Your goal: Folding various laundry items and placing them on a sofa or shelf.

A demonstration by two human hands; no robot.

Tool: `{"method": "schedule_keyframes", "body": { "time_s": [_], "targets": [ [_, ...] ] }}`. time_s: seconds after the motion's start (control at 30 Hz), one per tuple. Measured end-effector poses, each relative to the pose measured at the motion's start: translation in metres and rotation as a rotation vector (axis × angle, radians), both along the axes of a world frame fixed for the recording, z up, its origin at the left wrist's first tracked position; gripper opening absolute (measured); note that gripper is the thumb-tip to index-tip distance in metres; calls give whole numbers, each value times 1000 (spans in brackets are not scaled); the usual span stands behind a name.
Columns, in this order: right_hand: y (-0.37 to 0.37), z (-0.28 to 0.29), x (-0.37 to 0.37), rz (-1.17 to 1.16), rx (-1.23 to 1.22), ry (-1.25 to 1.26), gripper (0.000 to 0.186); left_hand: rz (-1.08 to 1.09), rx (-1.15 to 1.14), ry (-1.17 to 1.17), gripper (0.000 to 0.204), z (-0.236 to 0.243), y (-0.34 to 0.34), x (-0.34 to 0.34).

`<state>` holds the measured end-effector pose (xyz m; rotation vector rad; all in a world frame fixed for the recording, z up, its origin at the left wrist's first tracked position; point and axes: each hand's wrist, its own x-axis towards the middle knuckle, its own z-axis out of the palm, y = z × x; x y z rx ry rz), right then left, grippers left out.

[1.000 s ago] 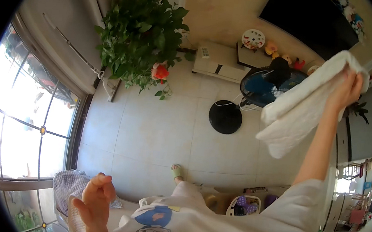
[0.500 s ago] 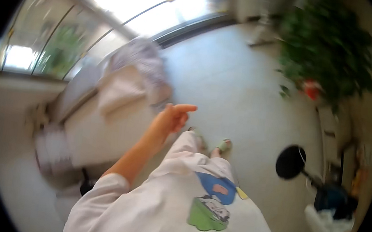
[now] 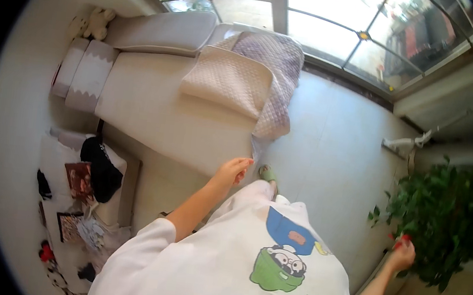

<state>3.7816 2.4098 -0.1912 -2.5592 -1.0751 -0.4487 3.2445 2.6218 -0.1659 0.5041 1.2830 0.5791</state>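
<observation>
My left hand [image 3: 236, 170] is in front of my body, its fingers bent and pressed together, with nothing visible in them. It appears close to the near right corner of a long beige sofa [image 3: 155, 96]; I cannot tell whether it touches it. A folded quilted cover [image 3: 229, 80], pale beige and mauve-grey, lies over the sofa's right end. Off to the right, my right hand [image 3: 403, 254] is curled beside a bushy green plant [image 3: 442, 215]. Something red shows at its fingertips; whether the hand holds it or it belongs to the plant is unclear.
Tall barred windows [image 3: 325, 18] line the far side. A white metal stand [image 3: 410, 144] is on the floor [image 3: 335, 140] at the right. Plush toys [image 3: 98, 22] rest at the sofa's far left corner. Dark clothing [image 3: 101, 169] lies on a seat at the lower left.
My view has turned to the right and moved nearer the sofa and plant. My left index finger, stretched out before, is now bent. My right hand has risen beside the plant.
</observation>
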Motion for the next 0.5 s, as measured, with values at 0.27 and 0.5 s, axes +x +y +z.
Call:
{"method": "schedule_keyframes", "body": {
  "time_s": [0.27,0.5],
  "targets": [
    [378,-121,-224,1095,-581,605,32,592,71,71,23,2,19,-85],
    [549,-179,-377,1143,-845,672,32,1124,-180,103,18,-5,-34,-70]
  ]
}}
